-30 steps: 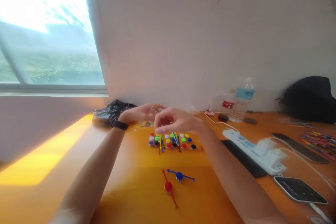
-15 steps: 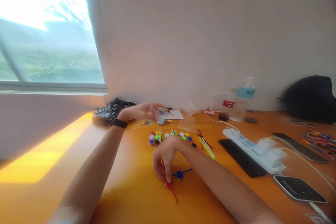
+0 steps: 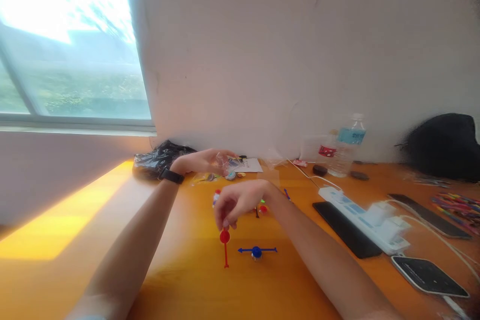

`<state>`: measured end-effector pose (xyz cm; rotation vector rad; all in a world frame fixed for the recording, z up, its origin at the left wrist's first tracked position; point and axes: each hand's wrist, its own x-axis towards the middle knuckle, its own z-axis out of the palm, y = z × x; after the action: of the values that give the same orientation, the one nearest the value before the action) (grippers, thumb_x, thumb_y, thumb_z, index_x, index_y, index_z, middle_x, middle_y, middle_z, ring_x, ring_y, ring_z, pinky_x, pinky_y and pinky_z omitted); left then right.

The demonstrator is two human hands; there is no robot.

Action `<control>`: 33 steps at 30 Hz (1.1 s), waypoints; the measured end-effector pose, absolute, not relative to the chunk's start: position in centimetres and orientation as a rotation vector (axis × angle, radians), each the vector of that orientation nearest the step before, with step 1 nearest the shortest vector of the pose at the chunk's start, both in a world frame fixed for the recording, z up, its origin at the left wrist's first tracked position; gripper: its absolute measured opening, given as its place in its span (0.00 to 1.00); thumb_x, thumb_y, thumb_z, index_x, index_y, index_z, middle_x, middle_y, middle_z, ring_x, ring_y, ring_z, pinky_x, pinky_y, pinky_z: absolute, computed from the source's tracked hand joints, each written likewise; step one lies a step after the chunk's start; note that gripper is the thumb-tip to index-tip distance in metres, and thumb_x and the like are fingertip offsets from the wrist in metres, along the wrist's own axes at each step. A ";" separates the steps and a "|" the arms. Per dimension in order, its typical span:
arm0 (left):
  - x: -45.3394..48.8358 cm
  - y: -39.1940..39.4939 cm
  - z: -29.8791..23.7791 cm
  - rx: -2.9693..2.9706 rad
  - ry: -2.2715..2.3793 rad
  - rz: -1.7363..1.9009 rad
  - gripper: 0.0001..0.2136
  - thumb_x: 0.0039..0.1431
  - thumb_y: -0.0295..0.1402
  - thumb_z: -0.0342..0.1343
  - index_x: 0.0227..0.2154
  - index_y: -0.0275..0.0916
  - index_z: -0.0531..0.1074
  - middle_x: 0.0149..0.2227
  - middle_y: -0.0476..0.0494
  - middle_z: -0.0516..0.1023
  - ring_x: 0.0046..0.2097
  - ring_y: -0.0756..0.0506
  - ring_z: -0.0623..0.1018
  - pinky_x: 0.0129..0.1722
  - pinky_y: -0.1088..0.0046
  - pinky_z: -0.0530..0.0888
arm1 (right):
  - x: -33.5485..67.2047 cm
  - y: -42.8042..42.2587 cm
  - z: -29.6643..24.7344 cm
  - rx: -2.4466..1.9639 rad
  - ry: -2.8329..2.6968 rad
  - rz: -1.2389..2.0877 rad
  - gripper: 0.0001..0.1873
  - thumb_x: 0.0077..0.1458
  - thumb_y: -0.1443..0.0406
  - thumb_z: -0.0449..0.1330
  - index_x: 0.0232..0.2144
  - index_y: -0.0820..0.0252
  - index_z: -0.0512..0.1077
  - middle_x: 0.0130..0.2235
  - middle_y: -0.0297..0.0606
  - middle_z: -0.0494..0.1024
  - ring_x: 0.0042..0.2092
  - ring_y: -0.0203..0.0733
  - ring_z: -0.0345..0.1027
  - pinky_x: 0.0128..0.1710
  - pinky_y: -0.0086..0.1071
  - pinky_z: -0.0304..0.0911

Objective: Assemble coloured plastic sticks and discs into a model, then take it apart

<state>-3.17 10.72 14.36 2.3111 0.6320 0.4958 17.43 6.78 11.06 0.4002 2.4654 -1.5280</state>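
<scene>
My right hand [image 3: 240,202] is closed in a pinch on the upper end of a red plastic arrow [image 3: 226,254], which has a round red disc at its middle and its forked tail toward me. Beside it on the table lies a blue arrow [image 3: 268,249] with a blue round centre and a clear piece under it. Farther back, my left hand [image 3: 200,161] has its fingers closed around a crinkled clear plastic bag [image 3: 222,161]. My right hand and wrist hide most of the small coloured discs and arrows behind them; a red disc [image 3: 263,209] shows.
A black plastic bag [image 3: 161,157] sits at the back left, near white paper [image 3: 252,165]. To the right are bottles [image 3: 350,145], a white power strip [image 3: 360,217] with cables, a black phone [image 3: 347,230], another charging device [image 3: 429,272] and a black bag [image 3: 444,145].
My right hand has moved up and slightly left with the red arrow, now apart from the blue arrow and pointing straighter toward me. My left hand has barely moved.
</scene>
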 end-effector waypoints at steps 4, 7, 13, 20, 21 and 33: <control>-3.1 10.4 14.7 2.323 0.612 0.492 0.29 0.61 0.37 0.63 0.64 0.39 0.67 0.44 0.42 0.79 0.46 0.42 0.77 0.46 0.68 0.73 | 18.6 5.2 14.1 0.464 2.757 -1.701 0.12 0.60 0.59 0.66 0.43 0.61 0.80 0.39 0.40 0.83 0.38 0.38 0.77 0.40 0.32 0.74; -3.0 9.8 15.1 2.302 0.568 0.445 0.23 0.60 0.36 0.63 0.57 0.37 0.72 0.44 0.43 0.79 0.45 0.42 0.77 0.41 0.71 0.72 | 19.6 3.9 16.0 0.579 3.082 -1.796 0.11 0.61 0.60 0.66 0.41 0.60 0.80 0.36 0.39 0.81 0.37 0.39 0.76 0.40 0.34 0.73; -2.8 9.8 14.7 2.245 0.678 0.518 0.20 0.56 0.39 0.67 0.51 0.38 0.75 0.36 0.47 0.76 0.36 0.47 0.74 0.35 0.73 0.70 | 21.1 4.0 17.6 1.056 3.634 -1.503 0.10 0.61 0.57 0.65 0.40 0.57 0.78 0.32 0.35 0.78 0.33 0.39 0.72 0.36 0.36 0.71; -2.8 10.8 14.1 2.254 0.601 0.481 0.31 0.59 0.39 0.67 0.64 0.42 0.68 0.36 0.47 0.75 0.38 0.47 0.74 0.41 0.71 0.71 | 22.6 7.0 16.5 1.425 3.733 -1.075 0.11 0.63 0.57 0.61 0.41 0.58 0.76 0.38 0.38 0.79 0.33 0.38 0.72 0.33 0.32 0.67; -2.8 10.7 14.2 2.255 0.604 0.477 0.31 0.59 0.39 0.67 0.64 0.41 0.68 0.36 0.47 0.75 0.38 0.47 0.74 0.41 0.71 0.72 | 22.6 7.3 16.2 1.451 3.721 -1.040 0.11 0.63 0.58 0.60 0.40 0.59 0.76 0.38 0.38 0.80 0.33 0.37 0.72 0.33 0.32 0.67; -2.8 10.8 13.8 2.348 0.681 0.455 0.24 0.58 0.41 0.66 0.56 0.41 0.74 0.41 0.44 0.79 0.42 0.44 0.78 0.41 0.71 0.72 | 21.6 7.1 14.9 1.347 3.592 -0.781 0.08 0.60 0.65 0.58 0.37 0.57 0.77 0.34 0.34 0.79 0.34 0.37 0.69 0.35 0.31 0.64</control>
<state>-2.76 10.82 13.84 2.3480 0.6811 0.4547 21.57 7.10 14.90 1.3475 3.5919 -0.7814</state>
